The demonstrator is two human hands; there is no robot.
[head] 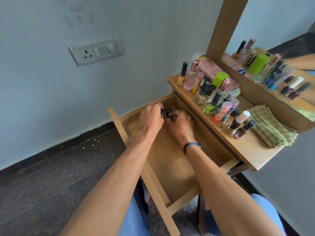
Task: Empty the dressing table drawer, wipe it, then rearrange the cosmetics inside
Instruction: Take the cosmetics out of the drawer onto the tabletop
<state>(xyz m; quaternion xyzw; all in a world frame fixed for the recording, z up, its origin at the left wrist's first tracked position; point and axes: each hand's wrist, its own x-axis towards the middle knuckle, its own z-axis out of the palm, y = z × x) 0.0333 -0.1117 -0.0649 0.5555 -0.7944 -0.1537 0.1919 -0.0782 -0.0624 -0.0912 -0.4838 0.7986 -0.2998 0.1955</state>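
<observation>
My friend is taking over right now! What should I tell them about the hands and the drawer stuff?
Left hand: grips one of two dark bottles in the drawer's far corner.
Right hand: curled beside the other bottle; its grip is hidden.
Drawer: pulled open, otherwise bare.
Cosmetics: standing on the tabletop, with a folded cloth beside them.
Done: drawer nearly emptied. Cannot tell whether it has been wiped.
Left: wipe if needed, then arrange the cosmetics inside.
</observation>
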